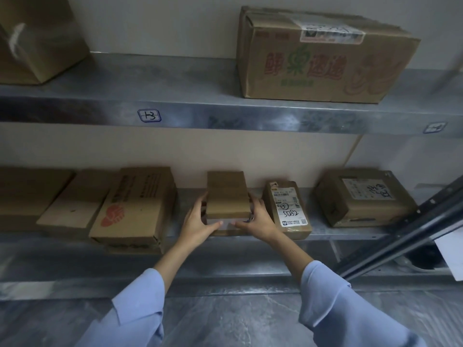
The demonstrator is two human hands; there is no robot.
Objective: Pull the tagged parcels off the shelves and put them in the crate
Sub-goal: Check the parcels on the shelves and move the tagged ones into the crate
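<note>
small parcel [226, 194] on middle shelf [318, 227] | left hand [198, 225] and right hand [258, 222] clasped its sides | advice: draw straight out, level, clear of labelled parcel [288, 207]

Light blue long sleeves [135, 316], loose wide cuffs [323, 274], wrists bare

On the lower shelf [319, 227] — small parcel [227, 194] between larger box [135, 209], left, and labelled parcel [288, 209], right.
</note>
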